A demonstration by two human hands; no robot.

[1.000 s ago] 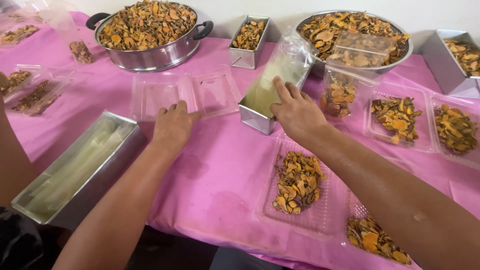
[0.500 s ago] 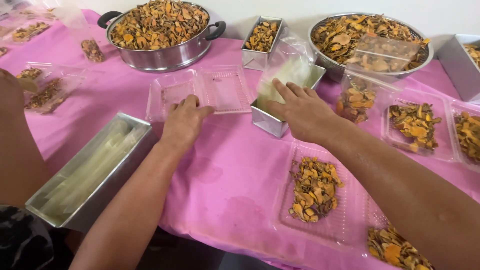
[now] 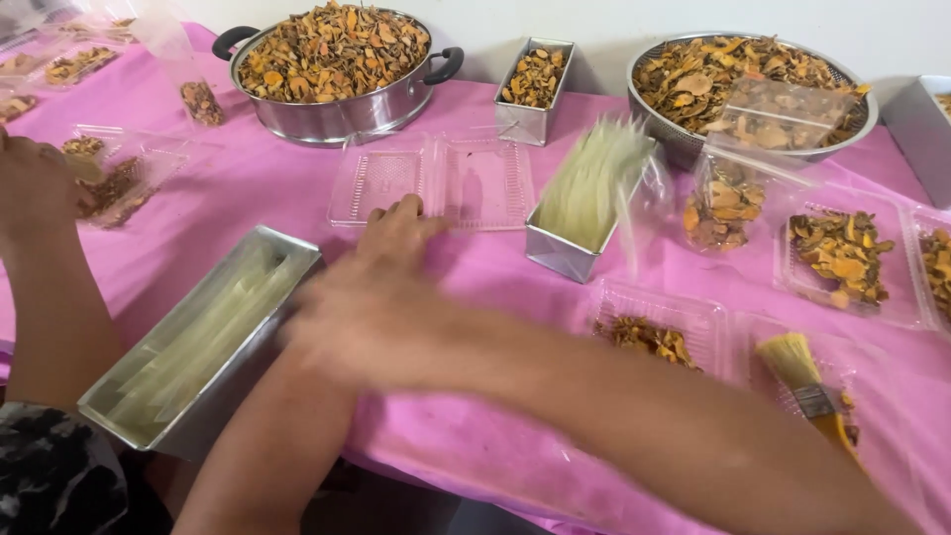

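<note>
My left hand rests with fingers spread on the pink tablecloth, its fingertips at the near edge of an empty open clear plastic clamshell tray. My right hand is a blur, reaching across over my left forearm towards a long metal tin that holds clear plastic bags. I cannot make out its fingers or anything in them. To the right of the clamshell stands a smaller metal tin stuffed with upright clear bags.
At the back are a steel pot, a small tin and a wide bowl, all holding dried orange slices. Filled clear trays and a brush lie right. Another person's arm is at the left.
My right hand has left the small tin of bags and swung left across my left forearm. My left hand stays at the clamshell's edge. The view has shifted slightly.
</note>
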